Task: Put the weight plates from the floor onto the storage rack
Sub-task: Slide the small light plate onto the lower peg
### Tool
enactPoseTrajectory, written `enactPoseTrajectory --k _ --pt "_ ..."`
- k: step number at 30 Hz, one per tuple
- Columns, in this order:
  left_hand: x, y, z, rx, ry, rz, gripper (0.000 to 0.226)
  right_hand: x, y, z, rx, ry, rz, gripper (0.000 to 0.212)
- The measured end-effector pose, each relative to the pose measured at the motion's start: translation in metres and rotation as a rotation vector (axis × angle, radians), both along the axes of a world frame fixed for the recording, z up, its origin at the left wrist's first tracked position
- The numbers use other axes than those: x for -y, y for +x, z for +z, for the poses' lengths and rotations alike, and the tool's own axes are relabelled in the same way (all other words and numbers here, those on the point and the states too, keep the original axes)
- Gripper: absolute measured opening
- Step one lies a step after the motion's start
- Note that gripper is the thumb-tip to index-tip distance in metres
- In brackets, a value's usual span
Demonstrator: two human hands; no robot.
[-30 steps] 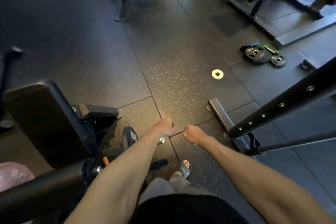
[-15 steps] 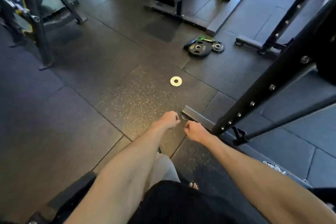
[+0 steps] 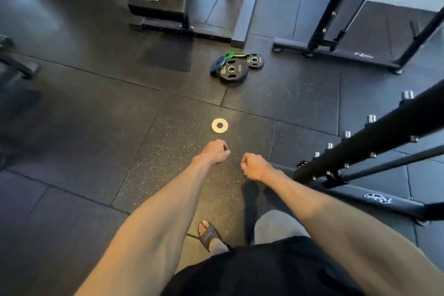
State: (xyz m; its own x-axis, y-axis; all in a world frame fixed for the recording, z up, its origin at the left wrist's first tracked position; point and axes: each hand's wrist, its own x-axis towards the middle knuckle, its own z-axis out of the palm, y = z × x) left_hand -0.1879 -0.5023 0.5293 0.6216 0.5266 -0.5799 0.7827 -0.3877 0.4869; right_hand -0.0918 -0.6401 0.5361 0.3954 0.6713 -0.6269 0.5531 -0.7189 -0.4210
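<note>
Two fists, left hand (image 3: 214, 151) and right hand (image 3: 255, 166), are clenched on nothing above the rubber floor (image 3: 96, 127), where a small white plate (image 3: 219, 125) lies flat just ahead of the left knuckles. It is seemingly the next pickup, calling for a crouch and an opened hand. Farther off, a pile of black plates (image 3: 233, 71) waits; at right, the storage rack (image 3: 384, 131) leans a slanted post near the carry path.
</note>
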Motion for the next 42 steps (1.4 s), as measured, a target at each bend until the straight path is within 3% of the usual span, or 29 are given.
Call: enactPoseTrajectory --k 12,19,25,32,42 --pt "-0.174 0.046 -0.053 -0.113 -0.037 -0.136 0.024 -0.182 0.035 -0.074 -0.088 -0.031 -0.11 0.029" --pt "-0.27 0.103 -0.117 -0.248 -0.063 -0.191 0.019 -0.27 0.087 -0.137 -0.182 -0.114 -0.172 0.03" --pt "-0.321 0.167 -0.186 -0.246 -0.073 -0.265 0.021 -0.322 0.132 -0.195 -0.228 -0.133 -0.325 0.03" --pt "-0.352 0.221 -0.337 -0.28 -0.096 -0.346 0.02 -0.362 0.154 -0.333 -0.266 -0.149 -0.545 0.03" --pt "-0.376 0.236 -0.609 -0.334 0.084 -0.531 0.029 -0.383 0.147 -0.61 -0.415 -0.172 -0.955 0.024"
